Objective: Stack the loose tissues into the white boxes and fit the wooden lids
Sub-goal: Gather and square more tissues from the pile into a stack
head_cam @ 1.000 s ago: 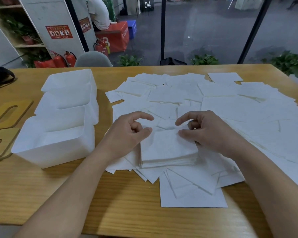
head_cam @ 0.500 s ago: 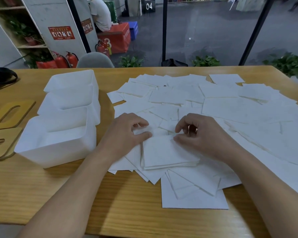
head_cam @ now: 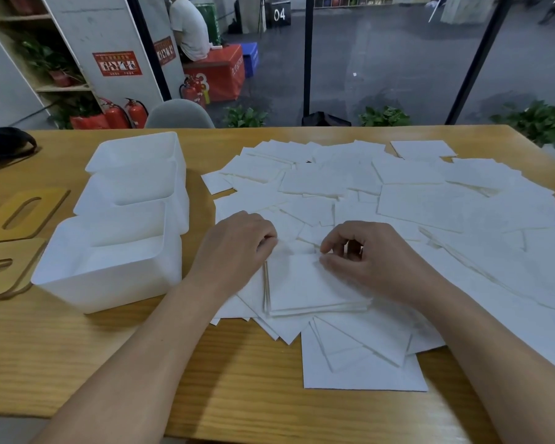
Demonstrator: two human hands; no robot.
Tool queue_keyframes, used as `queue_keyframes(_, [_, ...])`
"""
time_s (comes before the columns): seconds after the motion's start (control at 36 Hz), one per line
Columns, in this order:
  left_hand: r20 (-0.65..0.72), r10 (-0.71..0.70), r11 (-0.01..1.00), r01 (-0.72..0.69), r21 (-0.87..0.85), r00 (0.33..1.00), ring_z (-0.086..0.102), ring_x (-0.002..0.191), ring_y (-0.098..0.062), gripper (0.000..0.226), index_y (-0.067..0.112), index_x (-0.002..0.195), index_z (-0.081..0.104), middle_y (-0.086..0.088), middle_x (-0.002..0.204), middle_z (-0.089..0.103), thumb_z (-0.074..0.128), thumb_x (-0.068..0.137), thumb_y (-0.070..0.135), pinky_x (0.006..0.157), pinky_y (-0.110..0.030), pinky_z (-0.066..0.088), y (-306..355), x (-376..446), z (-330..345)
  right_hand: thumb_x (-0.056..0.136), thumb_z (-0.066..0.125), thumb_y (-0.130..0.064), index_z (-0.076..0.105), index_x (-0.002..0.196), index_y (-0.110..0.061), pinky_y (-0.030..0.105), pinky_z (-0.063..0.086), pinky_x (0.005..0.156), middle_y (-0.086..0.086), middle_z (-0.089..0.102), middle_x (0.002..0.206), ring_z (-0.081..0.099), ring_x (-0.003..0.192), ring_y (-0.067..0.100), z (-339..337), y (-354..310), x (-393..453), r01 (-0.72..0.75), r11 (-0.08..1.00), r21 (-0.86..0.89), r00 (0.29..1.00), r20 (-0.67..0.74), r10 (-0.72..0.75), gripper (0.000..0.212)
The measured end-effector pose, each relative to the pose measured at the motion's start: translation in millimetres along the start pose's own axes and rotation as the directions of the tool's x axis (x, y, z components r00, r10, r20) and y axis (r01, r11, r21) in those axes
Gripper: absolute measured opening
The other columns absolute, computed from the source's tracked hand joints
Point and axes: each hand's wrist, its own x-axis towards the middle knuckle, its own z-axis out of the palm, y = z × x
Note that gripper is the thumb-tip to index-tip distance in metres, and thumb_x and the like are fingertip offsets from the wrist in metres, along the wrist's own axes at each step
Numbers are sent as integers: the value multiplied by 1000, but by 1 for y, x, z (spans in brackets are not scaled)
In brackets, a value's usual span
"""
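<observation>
A neat small stack of tissues [head_cam: 308, 286] lies in front of me on top of the loose tissues [head_cam: 430, 203] that cover the right half of the table. My left hand [head_cam: 237, 245] grips the stack's far left corner with curled fingers. At the far edge, my right hand [head_cam: 375, 257] pinches the stack between thumb and forefinger. Three open white boxes stand in a row at the left: near [head_cam: 77, 283], middle [head_cam: 90, 200] and far [head_cam: 135, 145]. Two wooden lids [head_cam: 0, 219] [head_cam: 13, 277] with slots lie left of the boxes.
The wooden table [head_cam: 109, 363] shows bare wood along its front edge. A black bag [head_cam: 4, 145] lies at the far left corner. Behind the table stand a grey chair [head_cam: 180, 115], fire extinguishers and potted plants; a person sits far back.
Both hands have lowered onto the stack and curled their fingers in at its far edge. The stack now lies flatter on the loose tissues.
</observation>
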Motion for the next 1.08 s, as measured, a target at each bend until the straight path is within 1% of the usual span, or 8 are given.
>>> queue_keyframes(0.06, [-2,6,1000,-6,7,1000,56,84,-11,22,24,88,72,12,85,67,63,108,26,65,-35,52,1,0,0,94,83,-30,77,89,-36,14,44,64,-15,69,86,59,71,5,0,0,0,-4,1000,6,1000,6,4,10])
queue_keyframes(0.19, [71,6,996,0,-88,997,57,87,-6,16,30,93,72,17,90,67,68,105,39,69,-22,43,-1,-2,-6,94,83,-31,78,90,-36,14,44,63,-13,70,86,58,70,5,0,2,0,-9,1000,16,1000,6,8,9])
queue_keyframes(0.36, [109,-1,997,9,-75,994,62,87,-9,16,27,90,74,15,91,72,67,103,22,76,-35,54,-1,-4,-14,94,82,-34,77,90,-37,15,45,63,-14,70,86,59,70,7,1,5,1,4,1000,8,1000,12,-4,8])
queue_keyframes(0.61, [108,-8,999,14,-50,994,60,89,-12,23,18,83,67,11,89,68,60,104,12,76,-38,53,1,-2,-11,95,82,-35,77,91,-38,13,44,61,-16,71,86,60,69,6,2,7,2,4,1000,-2,1000,-6,-4,7])
queue_keyframes(0.72, [56,-42,979,52,-196,998,63,96,-10,15,24,92,72,16,95,70,67,104,17,87,-33,53,-3,-3,-9,97,80,-34,76,112,-42,15,47,63,-17,73,94,61,68,8,2,4,1,6,999,43,999,-36,-4,17])
queue_keyframes(0.86, [-48,-146,845,100,-525,988,70,95,-8,15,31,94,79,16,97,76,77,98,17,74,-9,45,3,-5,-13,105,72,-34,62,143,-51,20,52,68,-18,77,114,63,75,13,0,-4,-1,38,986,160,999,-36,-33,43])
queue_keyframes(1.0, [-97,-15,798,-47,-601,995,71,99,-21,17,30,96,79,10,99,77,78,98,13,80,-10,43,24,-5,-12,107,66,-50,53,150,-57,40,63,74,-20,75,128,73,77,21,2,-11,-2,86,975,205,996,16,-91,46])
queue_keyframes(1.08, [-105,35,787,-93,-611,994,72,100,-22,14,30,98,79,11,99,77,80,99,15,83,-10,43,34,-6,-7,103,66,-64,49,154,-57,37,63,80,-23,73,126,76,90,20,7,-11,-3,101,978,182,995,-10,-101,54])
